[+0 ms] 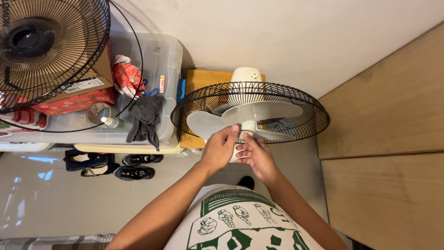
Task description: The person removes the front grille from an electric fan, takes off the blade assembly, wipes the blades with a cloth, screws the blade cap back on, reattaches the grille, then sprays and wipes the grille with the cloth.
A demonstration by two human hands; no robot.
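Fan blade hub [243, 126] – left hand [219, 148], right hand [255, 155] grip closed on it | rear grille [305, 111] holds blades

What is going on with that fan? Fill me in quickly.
A person has both hands at the hub of a white fan with its front guard off. The left hand and the right hand pinch the centre of the pale blades, inside the black rear grille. Another black grille leans over a clear storage box at the left, with shoes below.
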